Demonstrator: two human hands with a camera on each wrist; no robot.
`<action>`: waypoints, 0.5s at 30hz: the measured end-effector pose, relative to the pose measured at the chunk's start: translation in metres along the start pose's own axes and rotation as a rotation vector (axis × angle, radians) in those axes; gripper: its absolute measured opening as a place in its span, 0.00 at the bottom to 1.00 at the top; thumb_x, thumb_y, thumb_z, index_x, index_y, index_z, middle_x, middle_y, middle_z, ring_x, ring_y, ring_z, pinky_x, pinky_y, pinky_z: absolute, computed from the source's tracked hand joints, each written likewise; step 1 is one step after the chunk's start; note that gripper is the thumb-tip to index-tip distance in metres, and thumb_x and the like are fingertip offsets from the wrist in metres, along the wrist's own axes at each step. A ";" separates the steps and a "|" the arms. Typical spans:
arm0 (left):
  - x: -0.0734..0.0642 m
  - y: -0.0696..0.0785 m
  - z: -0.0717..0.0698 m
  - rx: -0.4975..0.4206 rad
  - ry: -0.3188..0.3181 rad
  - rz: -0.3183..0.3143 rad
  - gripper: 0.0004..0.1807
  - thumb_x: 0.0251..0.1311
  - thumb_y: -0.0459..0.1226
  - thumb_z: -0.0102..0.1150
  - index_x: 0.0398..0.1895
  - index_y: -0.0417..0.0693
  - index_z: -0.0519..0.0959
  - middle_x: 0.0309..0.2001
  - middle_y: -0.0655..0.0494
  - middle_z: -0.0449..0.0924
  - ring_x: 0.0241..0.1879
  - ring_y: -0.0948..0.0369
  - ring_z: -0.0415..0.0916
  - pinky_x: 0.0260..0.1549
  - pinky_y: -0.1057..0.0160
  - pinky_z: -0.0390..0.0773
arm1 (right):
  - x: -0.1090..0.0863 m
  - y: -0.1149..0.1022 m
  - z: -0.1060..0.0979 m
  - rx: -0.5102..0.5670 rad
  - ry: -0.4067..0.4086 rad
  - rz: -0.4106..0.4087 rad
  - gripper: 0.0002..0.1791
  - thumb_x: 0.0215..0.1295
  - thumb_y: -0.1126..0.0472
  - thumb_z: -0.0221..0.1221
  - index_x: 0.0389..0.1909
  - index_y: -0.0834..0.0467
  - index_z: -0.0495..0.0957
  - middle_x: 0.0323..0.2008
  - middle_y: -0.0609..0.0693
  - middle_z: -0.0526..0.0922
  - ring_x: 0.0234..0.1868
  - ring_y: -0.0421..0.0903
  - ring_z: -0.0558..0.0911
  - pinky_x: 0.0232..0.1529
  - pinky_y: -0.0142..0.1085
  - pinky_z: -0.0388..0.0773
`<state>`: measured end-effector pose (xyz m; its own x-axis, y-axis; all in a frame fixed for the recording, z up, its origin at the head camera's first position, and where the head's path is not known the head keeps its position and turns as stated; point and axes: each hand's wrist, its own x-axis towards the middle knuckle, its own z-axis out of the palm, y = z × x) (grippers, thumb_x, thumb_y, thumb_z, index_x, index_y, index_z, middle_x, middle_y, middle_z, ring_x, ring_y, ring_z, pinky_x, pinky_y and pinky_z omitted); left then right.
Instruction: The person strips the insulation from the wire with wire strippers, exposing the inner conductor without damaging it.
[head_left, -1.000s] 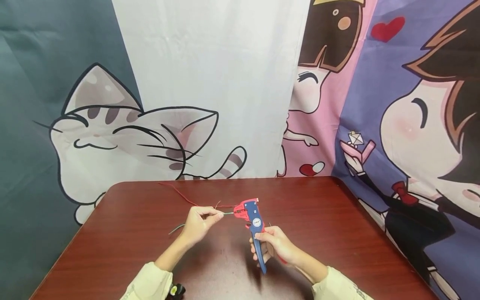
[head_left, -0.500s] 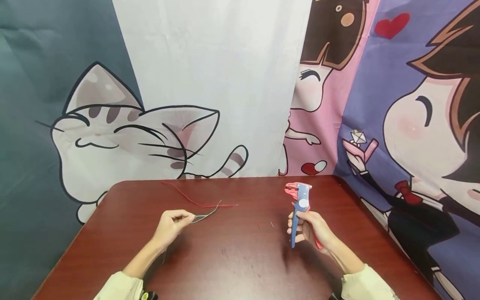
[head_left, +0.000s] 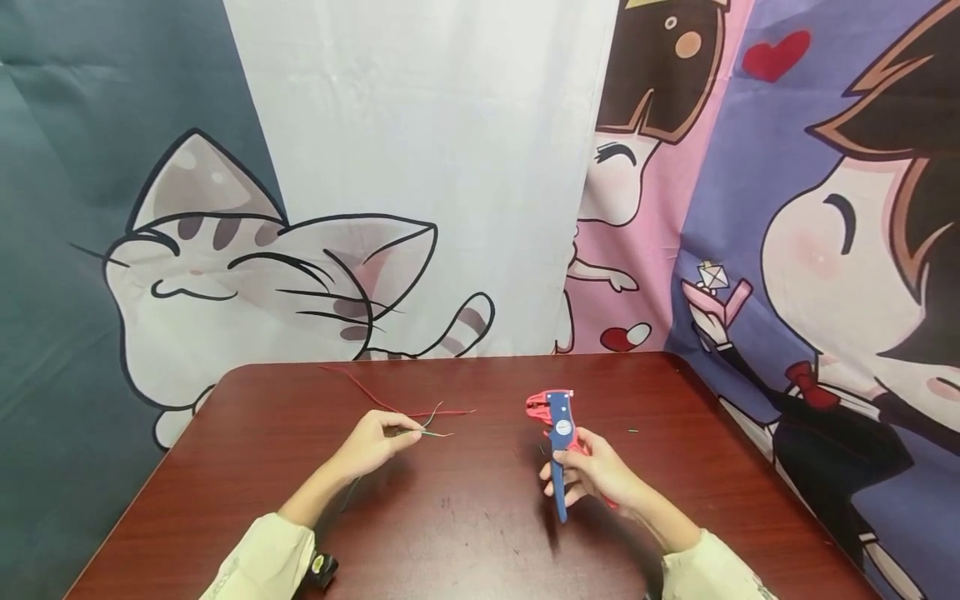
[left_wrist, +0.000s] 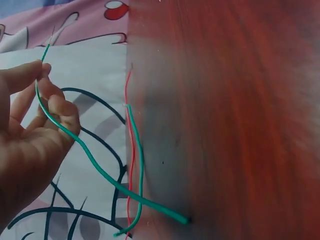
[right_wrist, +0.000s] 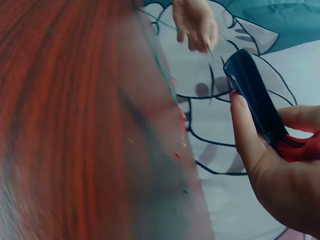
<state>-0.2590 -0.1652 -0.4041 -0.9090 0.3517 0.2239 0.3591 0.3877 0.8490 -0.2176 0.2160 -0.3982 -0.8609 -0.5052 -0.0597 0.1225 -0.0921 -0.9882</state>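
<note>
My left hand [head_left: 382, 446] pinches a green wire [left_wrist: 95, 160] between thumb and forefinger. Past the fingertips the wire ends in a thin bare metal tip, while its long insulated tail hangs across the palm. My right hand [head_left: 596, 471] grips the handles of a red-and-blue wire stripper [head_left: 561, 417], its head upright and its red jaws facing left, apart from the wire. One dark blue handle [right_wrist: 252, 90] shows up close in the right wrist view. A second green wire [left_wrist: 140, 145] lies on the table beside a red wire [head_left: 367, 393], behind my left hand.
A small green scrap of insulation [head_left: 633, 431] lies on the table to the right of the stripper. Tinier bits lie near the stripper. The dark red wooden table [head_left: 450, 542] ends at the back against a printed cartoon cloth [head_left: 450, 167].
The wire's end was in the stripper's jaws; the hands then parted, the stripper swinging right. Now both have come back toward the middle, and a green scrap has appeared at the right.
</note>
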 end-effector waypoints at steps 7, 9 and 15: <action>0.025 -0.014 0.006 0.187 -0.039 0.009 0.04 0.61 0.35 0.66 0.36 0.45 0.87 0.33 0.59 0.85 0.31 0.65 0.76 0.33 0.65 0.75 | 0.017 0.017 0.008 -0.116 0.143 0.056 0.28 0.64 0.65 0.64 0.58 0.77 0.67 0.46 0.71 0.82 0.40 0.57 0.87 0.30 0.49 0.83; 0.033 -0.018 0.009 0.228 -0.051 0.009 0.03 0.60 0.35 0.66 0.35 0.46 0.88 0.32 0.61 0.85 0.31 0.65 0.76 0.34 0.64 0.75 | 0.021 0.021 0.008 -0.136 0.184 0.076 0.26 0.62 0.65 0.65 0.57 0.75 0.70 0.44 0.69 0.84 0.38 0.55 0.87 0.28 0.49 0.83; 0.049 -0.026 0.017 0.278 -0.100 0.016 0.03 0.59 0.32 0.66 0.35 0.45 0.87 0.33 0.59 0.86 0.33 0.64 0.78 0.38 0.60 0.76 | 0.034 0.031 0.006 -0.191 0.277 0.108 0.23 0.59 0.67 0.66 0.52 0.75 0.73 0.38 0.60 0.86 0.33 0.48 0.86 0.25 0.45 0.83</action>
<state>-0.3089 -0.1433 -0.4232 -0.8822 0.4366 0.1765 0.4302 0.5949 0.6790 -0.2397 0.1909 -0.4300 -0.9525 -0.2487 -0.1755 0.1482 0.1247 -0.9811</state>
